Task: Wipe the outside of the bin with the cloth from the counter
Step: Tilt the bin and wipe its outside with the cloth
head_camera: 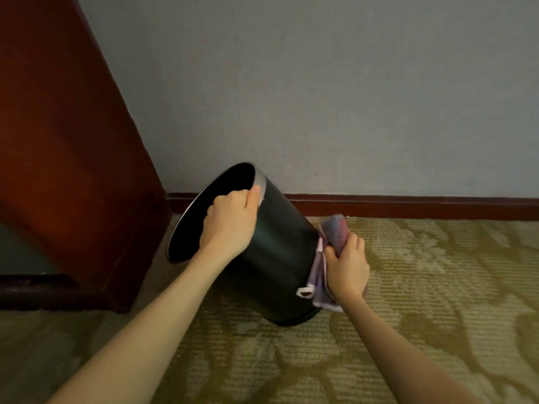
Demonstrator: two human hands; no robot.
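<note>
The black cylindrical bin [280,252] with a pale rim stood tilted on the patterned olive carpet [437,287], near the grey wall [320,97] and beside a reddish-brown wooden cabinet [58,141], its open mouth leaning to the left. The left grip [230,223] held the bin's rim, fingers curled over it and thumb along its edge. The right grip [347,266] was closed round a bunched purple-and-blue cloth [335,231], holding it against the bin's lower right side.

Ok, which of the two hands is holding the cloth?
The right hand, which grips the purple cloth against the side of the black bin; the left hand only holds its rim.
</note>
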